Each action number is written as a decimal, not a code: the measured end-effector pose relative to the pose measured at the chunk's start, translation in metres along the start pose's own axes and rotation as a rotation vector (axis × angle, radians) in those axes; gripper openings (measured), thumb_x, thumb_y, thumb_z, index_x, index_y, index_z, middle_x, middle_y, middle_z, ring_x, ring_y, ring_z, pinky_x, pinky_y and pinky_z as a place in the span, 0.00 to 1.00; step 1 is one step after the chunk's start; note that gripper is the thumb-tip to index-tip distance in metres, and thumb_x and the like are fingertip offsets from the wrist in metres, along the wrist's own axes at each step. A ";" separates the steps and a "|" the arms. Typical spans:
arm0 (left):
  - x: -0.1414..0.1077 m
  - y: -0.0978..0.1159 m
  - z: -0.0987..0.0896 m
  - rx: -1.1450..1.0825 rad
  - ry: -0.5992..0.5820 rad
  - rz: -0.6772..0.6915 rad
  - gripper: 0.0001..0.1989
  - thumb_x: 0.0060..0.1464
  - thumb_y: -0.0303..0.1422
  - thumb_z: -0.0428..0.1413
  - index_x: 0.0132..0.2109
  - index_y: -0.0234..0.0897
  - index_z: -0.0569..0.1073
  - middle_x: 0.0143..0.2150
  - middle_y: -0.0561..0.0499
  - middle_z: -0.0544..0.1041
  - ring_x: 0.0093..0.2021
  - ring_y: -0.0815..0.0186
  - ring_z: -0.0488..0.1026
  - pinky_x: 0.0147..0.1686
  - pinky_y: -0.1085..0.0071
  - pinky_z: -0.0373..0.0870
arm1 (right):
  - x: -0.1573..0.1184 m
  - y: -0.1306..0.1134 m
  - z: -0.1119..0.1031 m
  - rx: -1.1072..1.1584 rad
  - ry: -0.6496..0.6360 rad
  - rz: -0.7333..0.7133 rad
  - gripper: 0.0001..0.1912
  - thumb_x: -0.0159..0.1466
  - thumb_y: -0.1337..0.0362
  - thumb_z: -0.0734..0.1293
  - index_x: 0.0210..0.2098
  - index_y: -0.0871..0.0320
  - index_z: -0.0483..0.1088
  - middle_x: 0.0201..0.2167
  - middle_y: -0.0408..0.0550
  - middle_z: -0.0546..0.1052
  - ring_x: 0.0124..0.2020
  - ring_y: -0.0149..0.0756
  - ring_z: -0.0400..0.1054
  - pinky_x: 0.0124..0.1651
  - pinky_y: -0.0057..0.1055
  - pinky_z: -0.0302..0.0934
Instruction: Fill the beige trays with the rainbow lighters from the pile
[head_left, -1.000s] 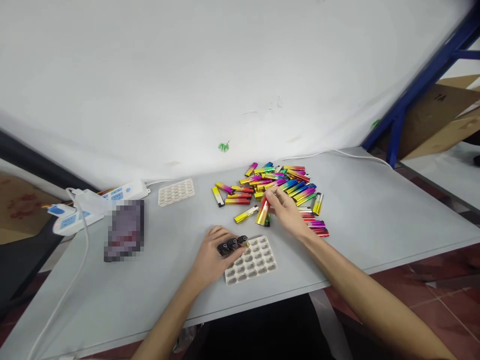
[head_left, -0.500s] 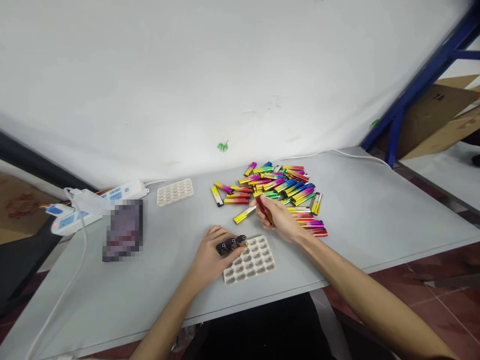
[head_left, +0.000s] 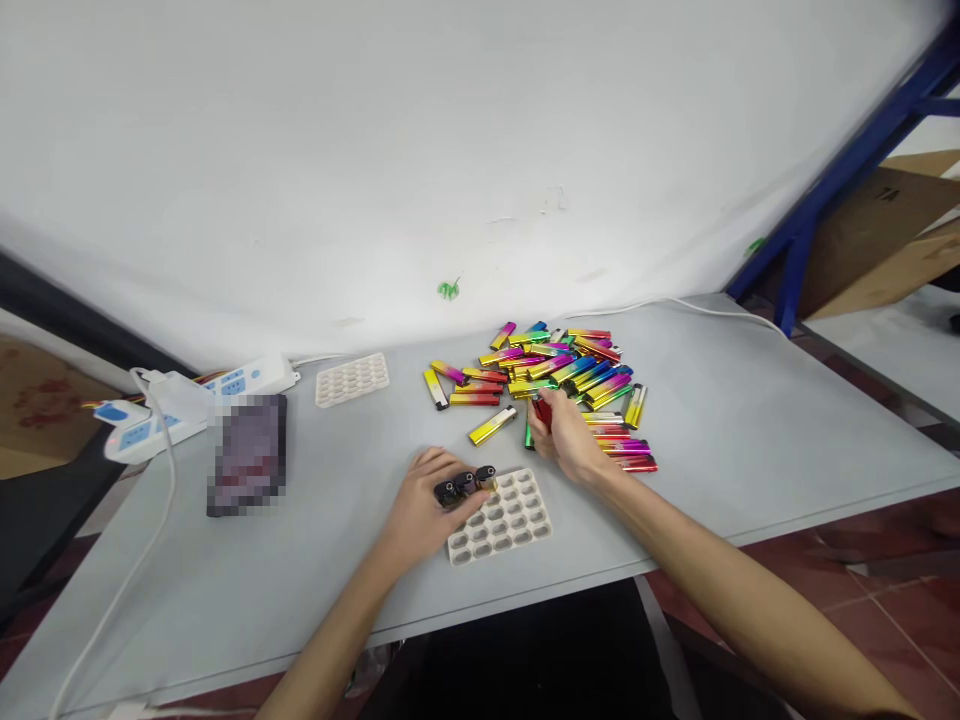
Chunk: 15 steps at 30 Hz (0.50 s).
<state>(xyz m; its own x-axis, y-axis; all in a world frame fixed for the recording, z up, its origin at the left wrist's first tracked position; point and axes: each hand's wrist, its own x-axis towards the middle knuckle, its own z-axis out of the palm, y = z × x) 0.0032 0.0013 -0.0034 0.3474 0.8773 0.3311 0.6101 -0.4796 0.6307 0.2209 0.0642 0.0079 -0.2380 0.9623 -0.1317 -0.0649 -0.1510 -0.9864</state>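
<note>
1. Biggest first: grey worktop (head_left: 720, 400), far edge up against the wall (head_left: 480, 130).
2. Lighter heap (head_left: 551, 368), shiny & multicoloured, lies nr the far edge, abt midway b/w the side edges; a few strays fringe it.
3. Power strip (head_left: 247, 380) sits by the far-left corner, w/ a dark pixelated item (head_left: 247, 455) just beside it, toward the left edge.
4. L hand (head_left: 431, 500), nr the near edge: fingers curl round the far side, thumb pressing the near side, clasping black-topped lighters together.
5. R hand (head_left: 566, 435), b/w heap & near edge: thumb & fingers pinch a red lighter; exact fingertip grip partly hidden.
6. Near tray (head_left: 511, 530), pale, rows of oval cells, nr the near edge, partly under L hand. Far tray (head_left: 352, 380), similar, by the far edge, b/w strip & heap.
7. Black-topped lighters (head_left: 465, 484): 3 in a row, upright, over near tray's far-left corner; can't tell if bases are seated.
8. Singles: red lighter (head_left: 541, 410) in R hand; green lighter (head_left: 529, 432) right by those fingers, can't tell if gripped; yellow lighter (head_left: 493, 426) flat, b/w heap & near tray.
</note>
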 end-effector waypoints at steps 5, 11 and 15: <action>0.000 0.001 0.000 -0.009 -0.006 -0.007 0.07 0.56 0.38 0.63 0.38 0.41 0.77 0.35 0.53 0.79 0.40 0.61 0.72 0.45 0.61 0.68 | -0.002 -0.005 0.002 0.198 0.067 0.045 0.31 0.66 0.42 0.58 0.14 0.53 0.53 0.12 0.36 0.45 0.14 0.25 0.35 0.18 0.28 0.32; -0.001 -0.003 0.002 -0.001 0.008 0.014 0.07 0.56 0.37 0.64 0.39 0.41 0.77 0.35 0.53 0.79 0.40 0.62 0.72 0.45 0.62 0.68 | -0.002 -0.002 0.001 0.195 0.056 0.015 0.32 0.66 0.39 0.58 0.15 0.54 0.53 0.12 0.35 0.46 0.14 0.25 0.36 0.18 0.29 0.32; -0.001 -0.004 0.003 -0.002 0.011 0.026 0.07 0.57 0.37 0.63 0.39 0.41 0.76 0.35 0.53 0.79 0.40 0.62 0.72 0.45 0.61 0.67 | 0.000 0.004 -0.002 0.122 0.081 -0.028 0.31 0.68 0.45 0.56 0.14 0.53 0.52 0.11 0.37 0.48 0.13 0.26 0.40 0.18 0.29 0.36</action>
<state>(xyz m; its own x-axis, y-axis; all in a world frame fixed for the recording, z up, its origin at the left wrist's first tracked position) 0.0023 0.0027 -0.0081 0.3557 0.8645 0.3551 0.5994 -0.5025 0.6231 0.2221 0.0643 0.0039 -0.1561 0.9809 -0.1161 -0.1891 -0.1451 -0.9712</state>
